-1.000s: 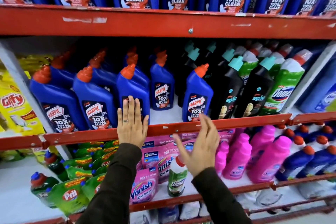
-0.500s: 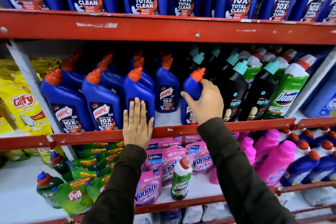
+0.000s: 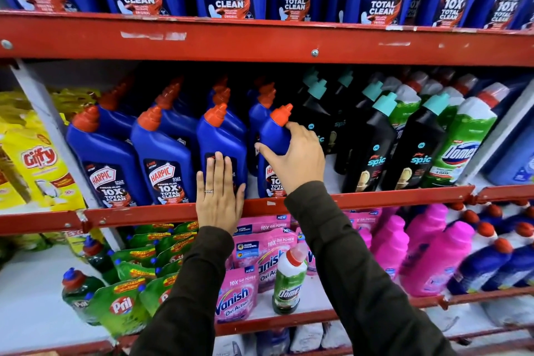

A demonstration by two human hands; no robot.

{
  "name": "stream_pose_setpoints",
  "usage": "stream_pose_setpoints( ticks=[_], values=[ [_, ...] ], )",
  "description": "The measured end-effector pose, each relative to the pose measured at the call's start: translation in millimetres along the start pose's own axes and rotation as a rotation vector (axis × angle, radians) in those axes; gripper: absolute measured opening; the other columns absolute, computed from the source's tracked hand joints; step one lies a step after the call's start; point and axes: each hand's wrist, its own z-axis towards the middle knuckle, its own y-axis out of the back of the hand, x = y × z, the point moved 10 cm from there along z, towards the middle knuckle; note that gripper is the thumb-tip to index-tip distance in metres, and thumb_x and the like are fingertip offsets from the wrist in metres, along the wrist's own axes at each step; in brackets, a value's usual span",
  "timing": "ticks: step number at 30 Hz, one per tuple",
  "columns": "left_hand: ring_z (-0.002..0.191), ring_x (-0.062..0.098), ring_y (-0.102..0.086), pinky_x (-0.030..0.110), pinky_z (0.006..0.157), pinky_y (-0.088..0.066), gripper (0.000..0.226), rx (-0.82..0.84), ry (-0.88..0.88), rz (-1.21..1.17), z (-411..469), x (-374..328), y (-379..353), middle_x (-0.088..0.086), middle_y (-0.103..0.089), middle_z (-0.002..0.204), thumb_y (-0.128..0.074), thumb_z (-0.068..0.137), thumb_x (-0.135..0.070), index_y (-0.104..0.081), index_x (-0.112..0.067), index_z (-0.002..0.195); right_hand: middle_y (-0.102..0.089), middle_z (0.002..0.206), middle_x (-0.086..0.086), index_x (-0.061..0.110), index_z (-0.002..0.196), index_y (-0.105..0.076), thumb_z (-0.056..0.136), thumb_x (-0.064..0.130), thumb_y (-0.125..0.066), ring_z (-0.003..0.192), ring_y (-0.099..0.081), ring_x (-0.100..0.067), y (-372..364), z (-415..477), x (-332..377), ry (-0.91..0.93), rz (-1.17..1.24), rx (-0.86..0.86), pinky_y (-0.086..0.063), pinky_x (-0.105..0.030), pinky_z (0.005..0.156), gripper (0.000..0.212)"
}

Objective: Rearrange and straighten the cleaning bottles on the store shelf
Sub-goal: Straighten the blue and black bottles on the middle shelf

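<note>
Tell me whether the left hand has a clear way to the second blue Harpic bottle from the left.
Probably yes. The left hand lies flat on the neighbouring bottle, and the second blue Harpic bottle stands at the shelf front with nothing before it.

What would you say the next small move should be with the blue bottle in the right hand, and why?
Probably slide the blue Harpic bottle left, beside the front bottle that the flat left hand steadies. The right hand grips its shoulder, it stands apart from the row, and bare shelf shows to its right.
</note>
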Motion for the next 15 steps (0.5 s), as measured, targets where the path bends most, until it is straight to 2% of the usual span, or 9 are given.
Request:
stream_pose_setpoints(
  ticks=[4,6,8,11,13,15],
  values=[
    [0.157,0.021,0.011,0.041,0.128,0.007,0.076,0.012,-0.005,0.004,-1.3,0.4,-0.8,0.007,0.016,0.169,-0.033,0.103,-0.037,0.008,-0.01,0.162,-0.064,0.128,-0.006,0.01,0.136,-0.056,0.075,0.06,-0.08,0.12,-0.053,-0.026,6.8,-3.8,-3.5,0.019,0.062,0.01,-0.045,-0.035,0.098,0.083],
    [0.157,0.021,0.01,0.041,0.128,0.006,0.075,0.002,-0.005,0.0,-0.7,-1.7,-0.9,0.007,0.014,0.17,-0.033,0.104,-0.037,0.006,-0.01,0.162,-0.062,0.131,-0.006,0.01,0.137,-0.055,0.076,0.06,-0.078,0.123,-0.05,-0.024,26.1,-6.4,-11.1,0.043,0.108,-0.062,-0.042,-0.033,0.103,0.083],
    [0.157,0.021,0.009,0.041,0.128,0.006,0.075,-0.002,-0.002,-0.012,-0.6,-2.1,-1.8,0.007,0.013,0.17,-0.033,0.104,-0.037,0.005,-0.009,0.162,-0.06,0.129,-0.006,0.012,0.134,-0.057,0.083,0.056,-0.073,0.119,-0.05,-0.022,54.9,-6.0,-24.8,0.053,0.133,-0.184,-0.04,-0.031,0.103,0.069],
    [0.158,0.022,0.008,0.042,0.128,0.005,0.075,-0.003,-0.002,-0.028,-1.8,-1.4,-2.5,0.007,0.012,0.17,-0.034,0.104,-0.037,0.003,-0.008,0.162,-0.057,0.124,-0.011,0.012,0.128,-0.06,0.095,0.036,-0.062,0.114,-0.051,-0.027,108.0,0.9,-59.2,0.024,0.075,-0.431,-0.036,-0.033,0.1,0.04],
    [0.158,0.022,0.007,0.043,0.128,0.004,0.075,-0.01,-0.001,-0.039,-2.2,-0.9,-2.6,0.007,0.011,0.17,-0.035,0.103,-0.036,0.001,-0.007,0.163,-0.053,0.125,-0.015,0.012,0.13,-0.058,0.096,0.027,-0.058,0.113,-0.048,-0.031,138.2,7.0,-98.2,-0.095,0.026,-0.55,-0.032,-0.034,0.098,0.037],
    [0.158,0.023,0.006,0.043,0.128,0.003,0.075,-0.01,0.0,-0.036,-3.2,-0.3,-3.0,0.007,0.01,0.17,-0.036,0.103,-0.036,0.0,-0.007,0.163,-0.05,0.13,-0.018,0.009,0.135,-0.054,0.096,0.027,-0.057,0.12,-0.047,-0.036,154.4,14.1,-138.1,-0.23,-0.009,-0.561,-0.032,-0.04,0.104,0.043]
  ],
)
